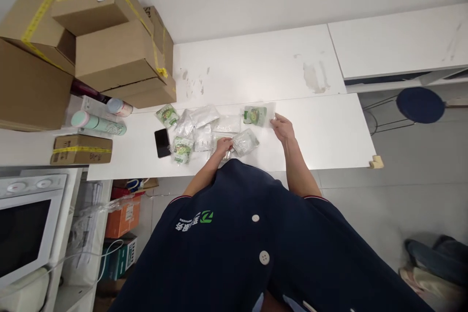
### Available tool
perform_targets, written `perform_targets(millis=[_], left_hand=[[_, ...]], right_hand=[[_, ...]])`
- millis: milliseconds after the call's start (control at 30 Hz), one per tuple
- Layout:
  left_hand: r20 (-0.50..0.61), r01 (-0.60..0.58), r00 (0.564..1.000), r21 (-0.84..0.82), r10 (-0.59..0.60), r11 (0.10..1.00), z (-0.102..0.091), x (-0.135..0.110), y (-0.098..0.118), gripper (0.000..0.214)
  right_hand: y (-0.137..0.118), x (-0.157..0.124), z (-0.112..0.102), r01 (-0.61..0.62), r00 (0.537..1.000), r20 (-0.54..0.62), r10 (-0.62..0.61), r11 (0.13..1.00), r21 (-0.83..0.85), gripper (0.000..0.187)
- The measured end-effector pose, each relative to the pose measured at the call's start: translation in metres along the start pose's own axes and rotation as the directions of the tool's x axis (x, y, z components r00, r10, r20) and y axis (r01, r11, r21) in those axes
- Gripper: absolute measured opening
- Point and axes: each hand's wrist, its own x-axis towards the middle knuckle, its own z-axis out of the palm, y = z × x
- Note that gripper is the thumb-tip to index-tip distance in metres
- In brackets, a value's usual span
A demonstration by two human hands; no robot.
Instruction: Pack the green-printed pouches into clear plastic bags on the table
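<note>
My right hand pinches the right edge of a clear plastic bag with a green printed packet in it, at the table's middle. My left hand is closed at the left edge of a clear plastic packet close to my body; its fingertips are small in view. Left of that hand lie several clear and whitish plastic packets, partly overlapping. Two more green printed packets, one at the front and one at the back left, lie beside a black phone.
Stacked cardboard boxes with yellow tape fill the table's left end. A mint-green bottle and a small taped box stand in front of them. A microwave is at lower left. A blue round stool stands beyond the white table's right end.
</note>
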Motion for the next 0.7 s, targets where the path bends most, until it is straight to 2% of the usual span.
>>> perform_targets(millis=[100, 167, 233, 300, 333, 400, 467, 500, 533, 600, 700], left_hand=[[0.018, -0.046, 0.999, 0.027, 0.046, 0.999, -0.005, 0.006, 0.013, 0.018], [0.035, -0.087, 0.996, 0.052, 0.085, 0.995, -0.008, 0.009, 0.02, 0.017], [0.057, -0.132, 0.99, 0.084, 0.127, 0.988, -0.012, 0.011, 0.025, 0.017], [0.075, -0.171, 0.984, 0.123, 0.163, 0.978, -0.016, 0.014, 0.028, 0.017], [0.08, -0.186, 0.981, 0.142, 0.176, 0.972, -0.018, 0.014, 0.028, 0.016], [0.083, -0.206, 0.977, 0.171, 0.195, 0.963, -0.022, 0.016, 0.026, 0.016], [0.093, -0.237, 0.971, 0.191, 0.223, 0.953, -0.025, 0.016, 0.023, 0.016], [0.104, -0.262, 0.964, 0.198, 0.245, 0.945, -0.025, 0.015, 0.02, 0.015], [0.119, -0.292, 0.955, 0.201, 0.272, 0.935, -0.026, 0.015, 0.017, 0.015], [0.144, -0.354, 0.933, 0.19, 0.33, 0.916, -0.025, 0.013, 0.01, 0.014], [0.14, -0.399, 0.914, 0.139, 0.38, 0.907, -0.026, 0.01, -0.001, 0.01]], right_hand=[[-0.023, -0.001, 0.01, 0.139, 0.986, -0.08, -0.148, 0.985, -0.106, 0.035], [-0.043, -0.009, 0.014, 0.288, 0.946, -0.073, -0.317, 0.92, -0.267, 0.034], [-0.062, -0.022, 0.015, 0.425, 0.881, 0.02, -0.473, 0.771, -0.474, 0.034], [-0.075, -0.035, 0.015, 0.477, 0.849, 0.175, -0.499, 0.581, -0.66, 0.031], [-0.076, -0.039, 0.014, 0.46, 0.861, 0.236, -0.451, 0.491, -0.74, 0.027], [-0.068, -0.042, 0.015, 0.359, 0.921, 0.272, -0.28, 0.33, -0.873, 0.017], [-0.048, -0.036, 0.018, 0.237, 0.97, 0.22, -0.103, 0.203, -0.95, 0.016], [-0.035, -0.031, 0.021, 0.19, 0.982, 0.187, -0.034, 0.17, -0.967, 0.017], [-0.021, -0.025, 0.023, 0.157, 0.986, 0.164, 0.03, 0.163, -0.974, 0.018], [0.007, -0.017, 0.029, 0.125, 0.973, 0.166, 0.161, 0.241, -0.963, 0.018], [0.034, -0.013, 0.033, 0.105, 0.903, 0.255, 0.347, 0.397, -0.912, 0.024]])
